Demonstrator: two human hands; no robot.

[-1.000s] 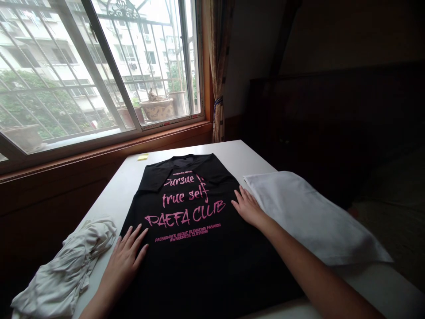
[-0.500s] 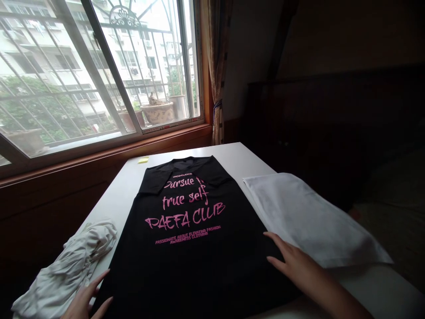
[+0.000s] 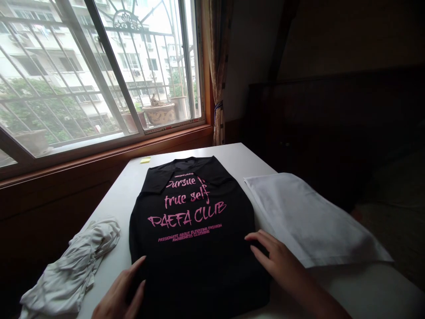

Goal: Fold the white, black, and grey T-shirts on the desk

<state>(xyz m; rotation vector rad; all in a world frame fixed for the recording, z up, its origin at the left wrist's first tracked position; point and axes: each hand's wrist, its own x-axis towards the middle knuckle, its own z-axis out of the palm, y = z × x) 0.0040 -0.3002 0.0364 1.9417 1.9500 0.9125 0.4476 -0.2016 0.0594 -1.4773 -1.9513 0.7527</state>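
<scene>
T-shirt [image 3: 199, 252] between left hand [image 3: 116, 294] and right [image 3: 280, 257]

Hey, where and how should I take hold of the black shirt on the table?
I'd take the black shirt by its two side edges, near the bottom, one hand coming from each side, where the left hand and right hand are. It lies face up, wide and thin, sleeves folded over the front, so those long edges should pinch easiest.

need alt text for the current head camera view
A person's left hand and right hand touch the sides of a black T-shirt with pink lettering on a white table. Crumpled white cloth lies left, flatter white cloth right.
</scene>
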